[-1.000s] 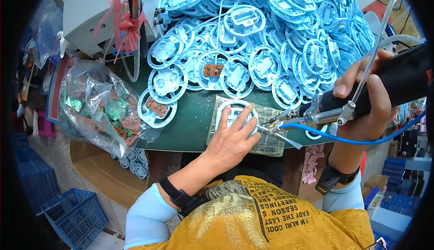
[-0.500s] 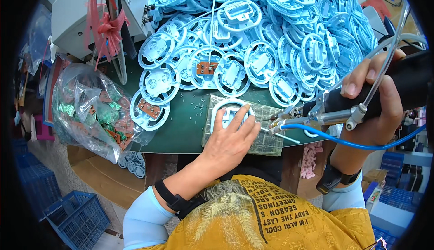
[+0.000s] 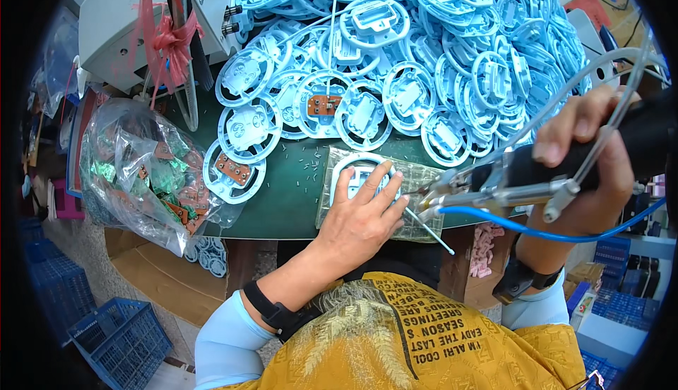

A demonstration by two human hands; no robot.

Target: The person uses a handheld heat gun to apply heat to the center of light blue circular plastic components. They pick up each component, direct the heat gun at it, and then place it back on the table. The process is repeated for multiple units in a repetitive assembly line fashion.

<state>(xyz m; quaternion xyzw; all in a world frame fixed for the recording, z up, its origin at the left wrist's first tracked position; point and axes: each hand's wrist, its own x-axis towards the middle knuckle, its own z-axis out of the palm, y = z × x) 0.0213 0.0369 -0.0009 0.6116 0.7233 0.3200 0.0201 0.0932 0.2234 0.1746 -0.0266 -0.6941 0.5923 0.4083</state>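
A light blue ring-shaped plastic housing (image 3: pixel 344 180) lies on a small translucent mat (image 3: pixel 326 203) near the table's front edge. My left hand (image 3: pixel 364 210) is over it, fingers spread across the housing and pressing it down; the palm hides its lower part. A thin pale rod (image 3: pixel 436 238) slants out from beside my fingers, past the front edge. My right hand (image 3: pixel 590 146) is wrapped round a black power screwdriver (image 3: pixel 522 168) with a metal nose and a blue hose. Its blurred tip is just right of my left fingertips; I cannot make out whether it touches anything.
A tall heap of similar blue housings (image 3: pixel 494 72) fills the back of the table. A housing with a brown circuit board (image 3: pixel 233 170) lies at left, beside a clear bag (image 3: pixel 152 171) of boards. A grey machine (image 3: pixel 141 23) stands back left. Small metal bits are scattered on the green tabletop (image 3: pixel 289 213).
The pale rod has swung, its free end now lower and closer to me. The screwdriver's nose has tilted slightly and blurred with motion. My left hand has stayed almost in place on the housing.
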